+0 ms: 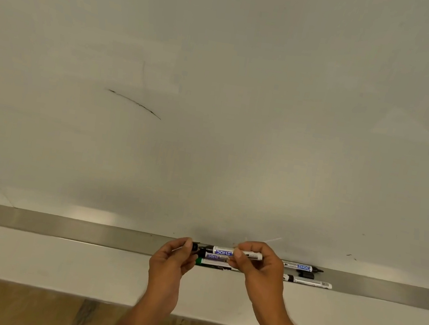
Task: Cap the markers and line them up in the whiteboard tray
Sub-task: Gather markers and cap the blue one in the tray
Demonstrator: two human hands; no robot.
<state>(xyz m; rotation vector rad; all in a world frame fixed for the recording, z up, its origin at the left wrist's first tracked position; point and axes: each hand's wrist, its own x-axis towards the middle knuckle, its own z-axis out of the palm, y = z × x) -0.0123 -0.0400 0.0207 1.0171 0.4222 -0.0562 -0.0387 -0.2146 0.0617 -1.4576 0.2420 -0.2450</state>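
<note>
- A person stands at a large white whiteboard (221, 79), the right hand (258, 267) pinching a white-barrelled marker with a blue printed label (236, 253) level above the long brushed-metal whiteboard tray (84, 230)
- The left hand (173, 257) grips a small black plastic cap (195, 246) between thumb and fingertips, just off the marker's dark tip and not yet touching it, as far as the view shows
- In the tray below the hands lie a second white blue-labelled marker (216, 257) and a green-capped marker (210, 263), side by side but partly hidden by the fingers
- Further right rest a black-tipped white marker with a blue label (300, 267), a loose black cap (305, 275) and a white marker with a barcode (309, 282), near one another but not in a neat row
- The step in hand appears to be capping: cap and barrel should share one axis, the cap pushed straight on until it seats, without tilting against the nib
- Holding the barrel close to the tip, as the right hand does, should steady the join
- Most of the task seems still ahead; lining up waits on the remaining caps
</note>
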